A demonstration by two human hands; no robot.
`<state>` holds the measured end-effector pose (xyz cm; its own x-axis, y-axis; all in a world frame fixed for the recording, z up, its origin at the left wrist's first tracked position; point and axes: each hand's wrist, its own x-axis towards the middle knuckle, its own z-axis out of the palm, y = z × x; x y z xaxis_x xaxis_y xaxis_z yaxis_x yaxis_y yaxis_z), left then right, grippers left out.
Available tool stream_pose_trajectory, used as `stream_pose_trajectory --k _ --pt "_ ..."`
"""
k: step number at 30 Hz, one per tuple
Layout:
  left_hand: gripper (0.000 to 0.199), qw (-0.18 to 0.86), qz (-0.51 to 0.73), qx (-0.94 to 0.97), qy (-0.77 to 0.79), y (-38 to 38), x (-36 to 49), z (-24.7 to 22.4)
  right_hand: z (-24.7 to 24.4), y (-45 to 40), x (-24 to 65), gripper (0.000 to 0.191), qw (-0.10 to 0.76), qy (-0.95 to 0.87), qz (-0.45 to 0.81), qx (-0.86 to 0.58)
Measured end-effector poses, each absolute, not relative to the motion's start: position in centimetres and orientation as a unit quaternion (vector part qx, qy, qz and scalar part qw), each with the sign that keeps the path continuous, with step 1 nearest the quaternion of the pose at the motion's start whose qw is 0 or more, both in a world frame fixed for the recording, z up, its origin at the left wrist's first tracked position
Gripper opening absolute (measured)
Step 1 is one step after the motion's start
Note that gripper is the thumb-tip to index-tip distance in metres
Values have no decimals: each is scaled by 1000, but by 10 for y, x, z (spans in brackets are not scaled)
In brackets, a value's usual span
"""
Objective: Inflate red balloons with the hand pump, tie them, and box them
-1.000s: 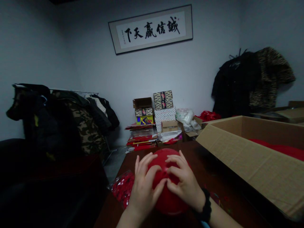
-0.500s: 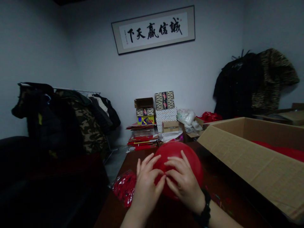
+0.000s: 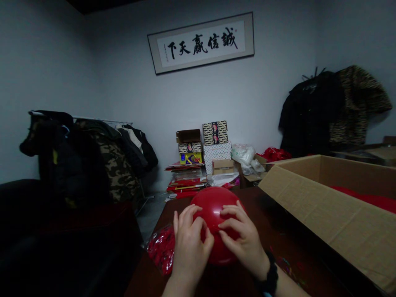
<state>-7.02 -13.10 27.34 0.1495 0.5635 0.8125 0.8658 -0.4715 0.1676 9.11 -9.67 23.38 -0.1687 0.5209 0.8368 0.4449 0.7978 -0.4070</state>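
Note:
A round red balloon is in front of me above the dark table, partly covered by both hands. My left hand is at its left side, thumb and index finger pinched together near the balloon's near side; what they hold is too small to make out. My right hand, with a dark band on the wrist, is at the right side of the balloon, its fingers spread and curved and its thumb apart from the index finger. Left of my left hand lies a clear packet of red items.
A large open cardboard box with red material stands at the right. Small colored bits lie on the table. Stacked boxes and red papers are at the back. Coats hang left and right.
The balloon has shifted a little left. My right thumb and index finger have parted and moved away from my left fingertips, which were touching them before.

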Motion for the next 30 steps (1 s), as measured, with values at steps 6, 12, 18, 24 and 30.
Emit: stream_pose_trajectory --k 6,12,18,24,30 --pt "13 70 -483 -724 -487 -123 -75 272 227 -94 93 7 623 -715 158 -276" --pt "12 31 -478 -756 -445 -127 -65 272 230 -90 95 6 573 -751 163 -284" --pt "9 16 -483 -761 -432 -123 -63 267 232 -87 96 9 562 -769 139 -270" --pt "12 -23 -453 -781 -429 -123 -66 266 232 -86 96 14 552 -785 125 -253" --pt "28 -16 -416 -819 -396 -126 -69 271 234 -89 97 17 543 -790 98 -268"
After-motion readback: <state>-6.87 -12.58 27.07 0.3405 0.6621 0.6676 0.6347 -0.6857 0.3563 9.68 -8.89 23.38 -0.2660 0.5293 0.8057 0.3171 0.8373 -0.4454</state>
